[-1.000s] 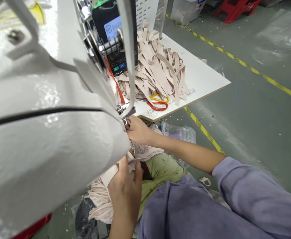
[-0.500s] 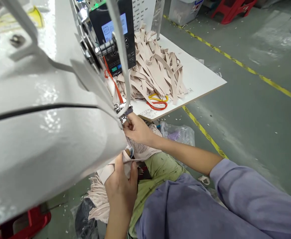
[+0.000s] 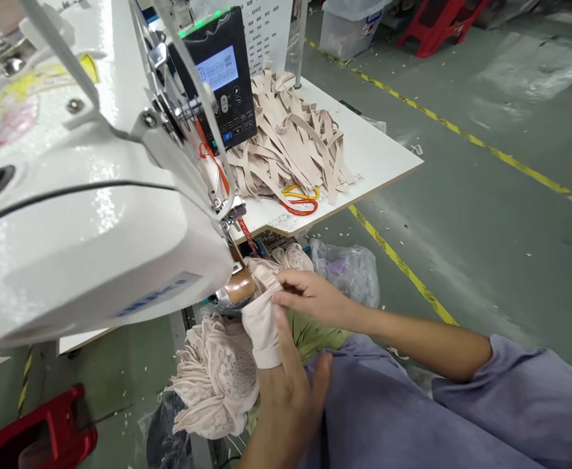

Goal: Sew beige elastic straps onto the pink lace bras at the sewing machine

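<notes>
A white sewing machine (image 3: 85, 215) fills the left of the view, with its needle area at the lower right of the head. My right hand (image 3: 310, 296) pinches the edge of a beige lace garment (image 3: 222, 371) just below the machine's brown cylinder arm (image 3: 240, 286). My left hand (image 3: 286, 384) grips a plain beige band of the same garment (image 3: 262, 329), fingers closed around it from beneath. The rest of the lace hangs down toward my lap.
A black control panel (image 3: 220, 78) sits behind the machine head. A pile of beige straps (image 3: 290, 140) and orange-and-yellow scissors (image 3: 300, 198) lie on the white table (image 3: 384, 153). A plastic bag (image 3: 347, 270) lies on the floor; a red stool (image 3: 36, 436) stands lower left.
Both hands have drawn the garment down and away from the needle. My right hand dropped from the presser foot to the fabric edge. The view lifted, showing more of the machine.
</notes>
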A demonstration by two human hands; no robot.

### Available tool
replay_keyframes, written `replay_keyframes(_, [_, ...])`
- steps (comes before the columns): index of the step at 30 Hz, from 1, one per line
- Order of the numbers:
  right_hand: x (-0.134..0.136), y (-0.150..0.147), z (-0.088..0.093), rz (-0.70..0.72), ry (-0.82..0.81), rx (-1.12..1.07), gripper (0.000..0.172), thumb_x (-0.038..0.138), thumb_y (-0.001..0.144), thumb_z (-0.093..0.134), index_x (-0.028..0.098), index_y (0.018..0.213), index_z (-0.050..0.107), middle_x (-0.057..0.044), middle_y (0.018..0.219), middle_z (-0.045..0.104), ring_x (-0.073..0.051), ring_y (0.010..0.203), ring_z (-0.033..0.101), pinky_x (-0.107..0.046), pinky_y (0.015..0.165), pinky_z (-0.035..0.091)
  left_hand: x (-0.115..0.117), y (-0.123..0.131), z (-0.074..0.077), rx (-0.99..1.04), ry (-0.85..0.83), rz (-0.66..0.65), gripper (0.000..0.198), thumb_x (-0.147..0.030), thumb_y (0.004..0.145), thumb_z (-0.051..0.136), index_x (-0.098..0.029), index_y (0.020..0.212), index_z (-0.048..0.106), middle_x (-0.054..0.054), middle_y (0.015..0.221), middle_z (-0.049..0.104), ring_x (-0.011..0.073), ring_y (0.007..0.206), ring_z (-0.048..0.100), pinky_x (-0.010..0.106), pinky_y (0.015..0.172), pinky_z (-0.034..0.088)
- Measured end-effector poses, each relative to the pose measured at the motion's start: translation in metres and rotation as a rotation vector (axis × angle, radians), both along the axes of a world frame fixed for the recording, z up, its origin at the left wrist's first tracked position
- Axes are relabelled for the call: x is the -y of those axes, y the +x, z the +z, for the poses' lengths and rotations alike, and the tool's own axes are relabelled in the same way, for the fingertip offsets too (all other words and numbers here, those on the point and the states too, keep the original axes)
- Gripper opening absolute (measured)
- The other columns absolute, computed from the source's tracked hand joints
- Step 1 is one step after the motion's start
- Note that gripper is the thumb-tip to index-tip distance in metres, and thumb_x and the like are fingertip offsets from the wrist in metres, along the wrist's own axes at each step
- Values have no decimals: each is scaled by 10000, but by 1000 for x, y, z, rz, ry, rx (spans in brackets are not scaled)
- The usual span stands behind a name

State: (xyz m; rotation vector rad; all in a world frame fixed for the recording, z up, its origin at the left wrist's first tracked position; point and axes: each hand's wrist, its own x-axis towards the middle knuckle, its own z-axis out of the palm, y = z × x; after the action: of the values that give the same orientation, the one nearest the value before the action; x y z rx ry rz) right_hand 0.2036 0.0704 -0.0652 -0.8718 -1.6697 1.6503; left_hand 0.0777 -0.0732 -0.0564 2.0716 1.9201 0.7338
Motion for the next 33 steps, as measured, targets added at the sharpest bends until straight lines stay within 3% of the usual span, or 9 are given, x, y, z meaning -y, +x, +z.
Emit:
replay_keyframes(3, [8, 9, 2, -105, -43, -26, 255, 412, 929, 578, 175, 895, 667, -3, 785, 638, -139, 685, 570, -246, 610, 453, 7, -1, 18, 88, 91, -90, 672, -191, 924, 564, -160, 1528, 273, 142, 1136, 727, 240, 1062, 701, 356, 851, 596])
replay_keyframes(7, [18, 7, 3, 505, 154, 48, 204, 271, 934, 548, 173, 811, 678, 25, 716, 610, -113, 668, 565, -211, 605, 433, -11, -24, 29, -157, 70, -109, 282, -171, 929, 489, -149, 1171, 633, 139, 1019, 734, 283, 1015, 690, 503, 986, 495])
replay_keyframes(9, [20, 1, -2, 519, 430, 193, 221, 224, 943, 522, 167, 810, 690, 8, 732, 619, -116, 668, 560, -227, 601, 409, -24, -38, 23, -127, -176, 21, 309, -261, 967, 414, -155, 857, 683, 89, 713, 687, 242, 731, 677, 460, 839, 527])
replay_keyframes(13, [18, -14, -26, 185, 1031, 431, 263, 194, 967, 477, 156, 846, 708, -31, 692, 616, -161, 626, 515, -294, 556, 352, -41, -58, 1, 748, -688, 233, 415, -497, 924, 474, -173, 713, 623, 34, 569, 591, 195, 607, 594, 373, 711, 505])
replay_keyframes(15, [16, -17, -35, 109, 1132, 367, 241, 196, 975, 481, 166, 916, 712, -37, 725, 643, -172, 670, 542, -304, 598, 397, -43, -60, -10, 1211, -780, 233, 419, -576, 832, 589, -166, 749, 619, -16, 530, 524, 167, 574, 565, 356, 703, 510])
replay_keyframes(17, [17, -17, -38, 56, 1071, 288, 205, 201, 963, 506, 172, 1025, 699, -69, 888, 687, -186, 827, 600, -323, 723, 468, -41, -59, -16, 1379, -746, 263, 419, -581, 766, 672, -169, 747, 600, -79, 481, 401, 123, 504, 487, 335, 681, 507])
replay_keyframes(23, [26, -15, -31, -77, 714, 272, 305, 410, 898, 648, 170, 1084, 667, -108, 1040, 675, -232, 977, 632, -375, 845, 522, -31, -54, -10, 1217, -486, 307, 381, -490, 859, 642, -159, 678, 591, -14, 653, 539, 110, 635, 494, 241, 638, 420])
replay_keyframes(27, [28, -23, -32, -30, 668, 318, 257, 417, 952, 584, 197, 1031, 691, -78, 977, 713, -206, 902, 658, -331, 762, 525, -31, -54, -3, 864, -398, 324, 361, -455, 907, 569, -170, 689, 605, -6, 666, 552, 125, 644, 475, 241, 618, 383])
replay_keyframes(33, [33, -26, -40, -12, 835, 250, 201, 250, 967, 534, 210, 881, 711, -29, 872, 737, -155, 826, 664, -277, 725, 506, -38, -53, -15, 784, -391, 379, 408, -519, 899, 548, -177, 682, 599, -5, 609, 548, 137, 604, 478, 251, 596, 371])
